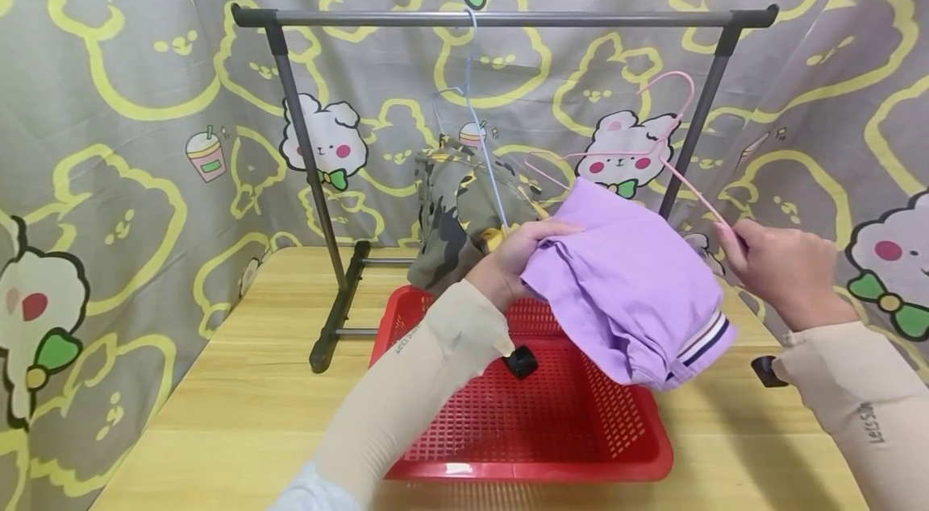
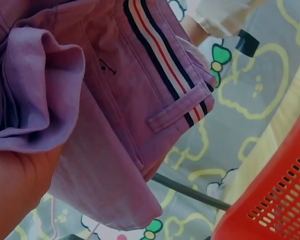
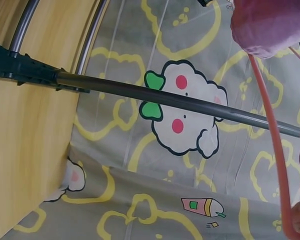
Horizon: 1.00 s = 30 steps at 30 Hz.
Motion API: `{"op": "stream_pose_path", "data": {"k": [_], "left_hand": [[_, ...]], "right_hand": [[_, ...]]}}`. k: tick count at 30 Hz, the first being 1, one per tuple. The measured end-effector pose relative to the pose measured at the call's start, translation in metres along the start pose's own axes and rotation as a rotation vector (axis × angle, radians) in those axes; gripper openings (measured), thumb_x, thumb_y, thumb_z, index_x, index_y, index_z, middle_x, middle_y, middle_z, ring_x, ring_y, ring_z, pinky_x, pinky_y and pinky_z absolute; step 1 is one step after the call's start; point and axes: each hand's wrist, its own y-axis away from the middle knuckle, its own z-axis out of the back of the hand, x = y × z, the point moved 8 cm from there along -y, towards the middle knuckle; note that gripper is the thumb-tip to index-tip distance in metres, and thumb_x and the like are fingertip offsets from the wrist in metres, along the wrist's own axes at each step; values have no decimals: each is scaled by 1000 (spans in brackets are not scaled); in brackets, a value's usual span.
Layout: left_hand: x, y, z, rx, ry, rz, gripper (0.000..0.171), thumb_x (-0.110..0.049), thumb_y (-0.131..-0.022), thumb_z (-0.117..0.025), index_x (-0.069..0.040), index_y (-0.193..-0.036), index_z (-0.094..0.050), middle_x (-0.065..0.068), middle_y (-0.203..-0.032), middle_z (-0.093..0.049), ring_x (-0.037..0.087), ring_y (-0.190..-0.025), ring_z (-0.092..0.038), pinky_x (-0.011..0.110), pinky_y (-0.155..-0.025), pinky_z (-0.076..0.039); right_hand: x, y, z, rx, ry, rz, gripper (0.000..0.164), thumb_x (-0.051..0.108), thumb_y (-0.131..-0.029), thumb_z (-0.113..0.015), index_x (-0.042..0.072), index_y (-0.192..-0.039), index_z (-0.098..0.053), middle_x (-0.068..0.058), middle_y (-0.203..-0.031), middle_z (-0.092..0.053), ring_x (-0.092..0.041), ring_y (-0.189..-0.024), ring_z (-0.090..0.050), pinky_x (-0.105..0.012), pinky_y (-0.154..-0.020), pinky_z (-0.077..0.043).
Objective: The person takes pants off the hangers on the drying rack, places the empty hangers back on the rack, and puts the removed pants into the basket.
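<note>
Folded purple pants [image 1: 631, 277] hang in front of me, gripped at their left edge by my left hand [image 1: 511, 261]. Their waistband [image 2: 157, 47] has navy, white and red stripes and a belt loop. My right hand [image 1: 787, 265] grips one end of a pink hanger [image 1: 693, 193], whose hook points up. Part of that hanger runs behind or into the purple fabric; how they join is hidden. Behind my left hand, a camouflage garment [image 1: 450, 213] hangs on a blue hanger [image 1: 482, 144] from the rack's rail [image 1: 581, 19].
Below the pants, a red perforated basket [image 1: 537, 471] stands on the wooden table [image 1: 218, 414]. The dark rack's left foot [image 1: 337, 309] rests on the tabletop, its right post [image 1: 707, 100] behind the pink hanger. A patterned curtain [image 1: 160, 197] surrounds the table.
</note>
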Motion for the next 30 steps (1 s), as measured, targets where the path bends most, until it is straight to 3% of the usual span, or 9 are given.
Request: {"op": "stream_pose_path", "data": {"k": [4, 16, 23, 30], "left_hand": [[1, 0, 1, 22, -20, 6, 34, -6, -92, -31, -11, -75, -60, 1, -68, -58, 10, -60, -58, 21, -56, -48], [13, 5, 9, 56, -109, 122, 20, -6, -93, -33, -7, -87, -53, 3, -75, -60, 11, -66, -60, 22, -62, -49], [24, 1, 21, 65, -129, 192, 20, -8, -92, -36, -8, -86, -55, 4, -72, -60, 12, -63, -61, 23, -60, -50], [32, -1, 35, 36, -168, 196, 11, -6, -90, -41, -9, -91, -51, 4, -78, -60, 14, -69, -61, 25, -64, -50]], "right_hand": [[1, -1, 1, 9, -6, -7, 39, 27, -84, -57, 12, -54, -37, 3, -39, -21, -14, -30, -19, -30, -33, -11], [2, -5, 4, 9, -13, -3, 38, 25, -83, -59, 13, -55, -36, 3, -38, -23, -13, -30, -20, -29, -33, -10], [0, -6, 2, 56, -19, -39, 40, 27, -86, -58, 13, -56, -37, 3, -39, -23, -13, -30, -21, -29, -33, -11], [-3, -3, -2, 101, -16, -60, 39, 26, -86, -60, 12, -56, -39, 4, -40, -24, -13, -30, -22, -29, -33, -12]]}}
